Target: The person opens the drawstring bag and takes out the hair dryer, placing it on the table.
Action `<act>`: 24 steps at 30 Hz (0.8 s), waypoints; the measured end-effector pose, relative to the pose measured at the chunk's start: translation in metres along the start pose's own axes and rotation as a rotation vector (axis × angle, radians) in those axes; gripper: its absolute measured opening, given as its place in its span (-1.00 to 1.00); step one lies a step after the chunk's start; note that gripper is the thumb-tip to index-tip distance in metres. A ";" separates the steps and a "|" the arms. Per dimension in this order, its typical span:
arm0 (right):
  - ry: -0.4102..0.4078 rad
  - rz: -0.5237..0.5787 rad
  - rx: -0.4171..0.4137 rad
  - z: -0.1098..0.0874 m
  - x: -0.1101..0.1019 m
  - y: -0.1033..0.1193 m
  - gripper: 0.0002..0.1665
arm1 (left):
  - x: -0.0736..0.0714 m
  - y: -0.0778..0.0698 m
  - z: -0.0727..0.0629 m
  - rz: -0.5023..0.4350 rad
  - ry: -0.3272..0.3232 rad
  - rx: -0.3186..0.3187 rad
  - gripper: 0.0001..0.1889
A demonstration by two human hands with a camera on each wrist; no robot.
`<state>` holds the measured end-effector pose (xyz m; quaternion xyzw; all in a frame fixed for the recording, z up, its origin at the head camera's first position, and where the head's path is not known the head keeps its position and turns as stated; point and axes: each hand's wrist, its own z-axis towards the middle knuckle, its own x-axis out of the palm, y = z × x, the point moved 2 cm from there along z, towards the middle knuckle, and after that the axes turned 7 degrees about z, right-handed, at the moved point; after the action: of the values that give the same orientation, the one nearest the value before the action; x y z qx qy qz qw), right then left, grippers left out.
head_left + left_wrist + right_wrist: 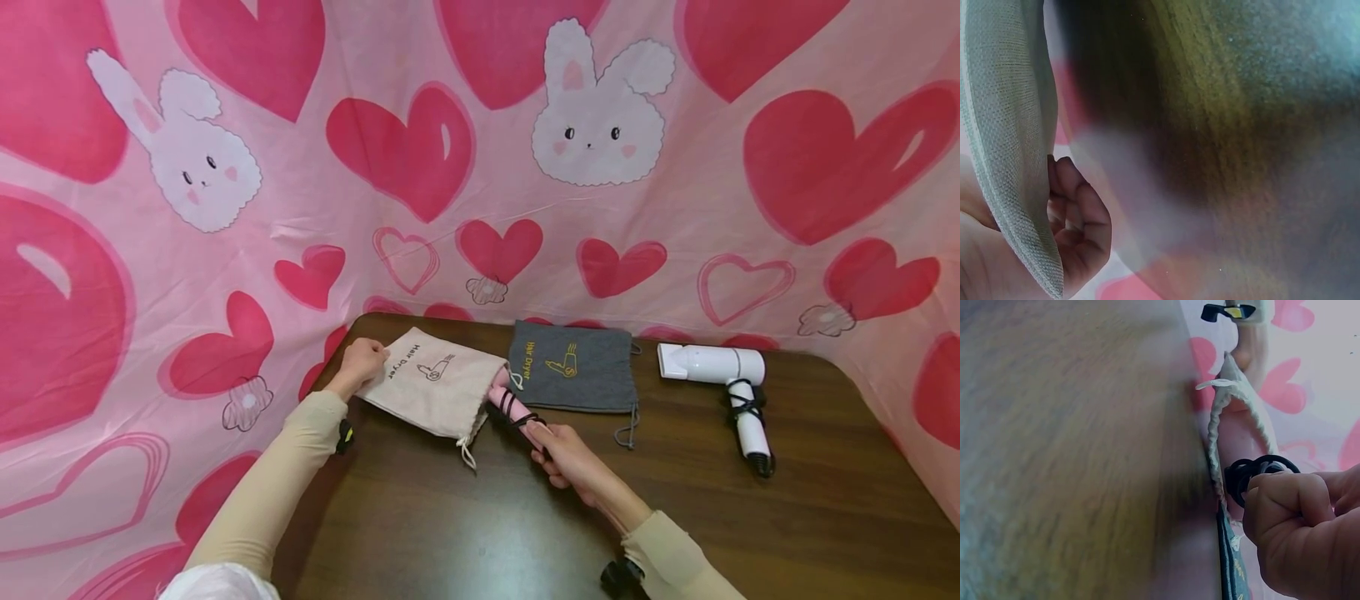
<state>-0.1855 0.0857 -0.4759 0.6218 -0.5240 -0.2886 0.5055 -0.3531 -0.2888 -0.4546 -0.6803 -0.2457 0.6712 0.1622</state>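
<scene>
A cream drawstring bag [416, 400] printed "Hair Dryer" is held up off the table at the left. My left hand [363, 364] pinches its closed end by a corner; in the left wrist view the curled fingers [1088, 231] show behind the cloth. My right hand [568, 460] grips the handle of a pink hair dryer [507, 408], which has a black cord wound around it. The dryer's head is inside the bag's mouth and mostly hidden. In the right wrist view, the pink body [1238, 437] shows between the open edges of the bag.
A grey drawstring bag [592, 379] with yellow print lies flat at the table's back, just right of the cream one. Farther right lies a white hair dryer [712, 365], black cord around its handle. Heart-patterned pink cloth [480, 167] hangs behind the brown table [450, 533].
</scene>
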 end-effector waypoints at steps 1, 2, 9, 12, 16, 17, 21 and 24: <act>-0.002 0.000 0.002 0.000 0.000 0.000 -0.54 | 0.000 0.000 0.000 -0.001 -0.002 -0.005 -0.77; -0.004 0.001 0.003 -0.001 0.000 0.000 -0.54 | 0.001 0.001 0.000 0.001 -0.004 -0.009 -0.77; -0.010 0.014 0.005 -0.003 0.000 -0.002 -0.54 | 0.004 0.007 0.003 0.003 -0.018 -0.030 -0.76; -0.013 0.019 0.007 -0.004 0.000 -0.003 -0.55 | 0.004 0.009 0.003 -0.005 -0.020 -0.035 -0.76; -0.020 0.034 0.004 -0.004 -0.001 -0.003 -0.56 | 0.004 0.011 0.003 -0.004 -0.027 -0.045 -0.76; -0.022 0.037 0.002 -0.004 -0.001 -0.003 -0.56 | 0.004 0.011 0.003 -0.005 -0.026 -0.048 -0.76; -0.031 0.047 -0.001 -0.005 -0.001 -0.002 -0.55 | 0.003 0.012 0.003 -0.007 -0.028 -0.049 -0.76; -0.038 0.050 0.002 -0.005 -0.001 -0.002 -0.55 | 0.001 0.012 0.003 -0.009 -0.033 -0.043 -0.75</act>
<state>-0.1807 0.0879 -0.4767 0.6033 -0.5492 -0.2870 0.5020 -0.3543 -0.2980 -0.4624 -0.6714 -0.2658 0.6762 0.1462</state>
